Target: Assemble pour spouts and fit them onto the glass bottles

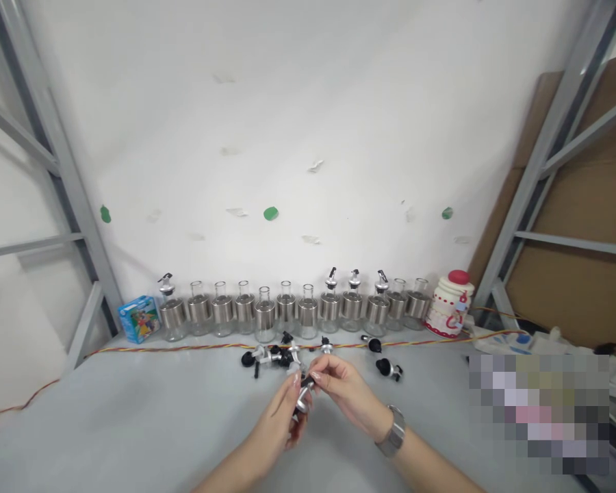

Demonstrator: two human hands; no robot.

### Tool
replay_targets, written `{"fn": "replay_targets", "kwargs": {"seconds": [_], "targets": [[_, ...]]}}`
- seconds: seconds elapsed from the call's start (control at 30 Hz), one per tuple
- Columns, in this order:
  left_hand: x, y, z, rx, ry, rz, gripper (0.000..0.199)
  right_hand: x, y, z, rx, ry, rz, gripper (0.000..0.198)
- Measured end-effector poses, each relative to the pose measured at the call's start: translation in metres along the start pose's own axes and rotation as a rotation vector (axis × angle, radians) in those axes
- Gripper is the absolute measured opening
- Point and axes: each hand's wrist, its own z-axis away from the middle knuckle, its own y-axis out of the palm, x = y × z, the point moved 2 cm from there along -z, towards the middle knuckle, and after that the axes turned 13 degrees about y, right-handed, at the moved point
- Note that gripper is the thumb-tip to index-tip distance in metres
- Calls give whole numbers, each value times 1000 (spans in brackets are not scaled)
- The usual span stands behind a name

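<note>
Wall: white, scuffed, with green patches (271, 213) and torn tape scraps (315, 166) on it.
Frame: grey metal posts (531, 171) at both sides, brown cardboard (588, 178) behind the right one.
Tabletop (185, 397): smooth grey, a twisted red-and-yellow wire (185, 349) running across it.
Back row: glass bottles with steel sleeves (265, 315) (four wear spouts), between a blue box (142, 320) and a red-topped jar (444, 311).
Loose parts: black-and-silver spouts (385, 368) lying beyond my hands.
Left hand (277, 418): closed around one silver spout (302, 402), above the near tabletop.
Right hand (352, 394): fingertips pinching that spout's dark end; steel-coloured watch (394, 431) on my wrist.
</note>
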Motion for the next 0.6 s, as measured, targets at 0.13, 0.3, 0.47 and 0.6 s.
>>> {"fn": "replay_targets", "kwargs": {"seconds": [0.13,0.3,0.47,0.6], "targets": [[6,-1,-2,5,-1,-13,51,2,-4,-1,1,-49,153,23],[4,-1,-1,27,46,-22,48,9,-4,3,-1,-90,275,19],[-9,0,4,27,96,-55,44,14,0,7,-20,-135,341,18],[-13,1,7,46,130,-57,41,15,2,9,-1,-124,304,18]]}}
